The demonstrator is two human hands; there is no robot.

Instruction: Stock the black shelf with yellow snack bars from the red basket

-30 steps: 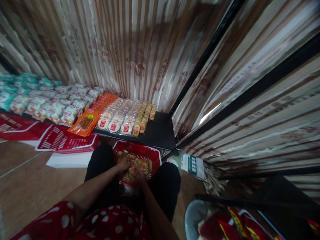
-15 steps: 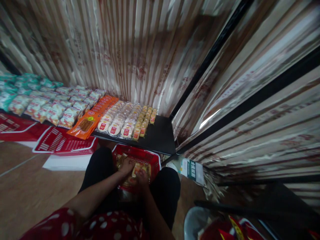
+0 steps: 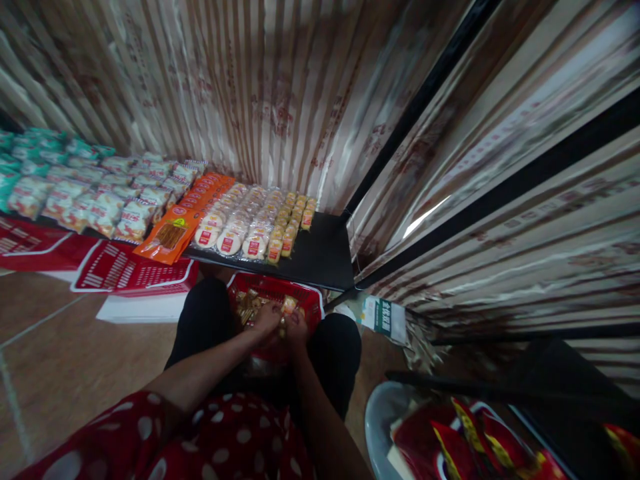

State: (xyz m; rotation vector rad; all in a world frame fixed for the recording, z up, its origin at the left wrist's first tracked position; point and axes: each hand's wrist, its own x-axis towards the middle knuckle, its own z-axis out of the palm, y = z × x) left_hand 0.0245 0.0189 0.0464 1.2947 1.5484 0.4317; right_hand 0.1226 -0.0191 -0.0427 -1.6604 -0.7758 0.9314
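Between my knees stands a red plastic basket (image 3: 314,297) with small golden-wrapped snack packs (image 3: 246,305) lying loose inside it. My left hand (image 3: 269,316) is over the basket, its fingers closed against a yellow snack pack (image 3: 289,305). Close beside it, my right hand (image 3: 297,327) is closed around yellow snack packs too, its fingertips almost meeting those of the left. How many packs are in the hands is hard to make out in the dim light. On the black shelf ahead, matching yellow packs (image 3: 289,225) stand in rows.
The black shelf (image 3: 327,250) also bears clear-wrapped round white crackers (image 3: 230,241), an orange packet (image 3: 173,233), white snack bags (image 3: 103,210) and green bags (image 3: 30,157). More red baskets (image 3: 135,277) sit at left. A grey tub (image 3: 375,427) with red packets stands at right.
My hands have come closer together and lifted a little, now with yellow packs between them. More loose packs show at the basket's left side. The view has shifted slightly.
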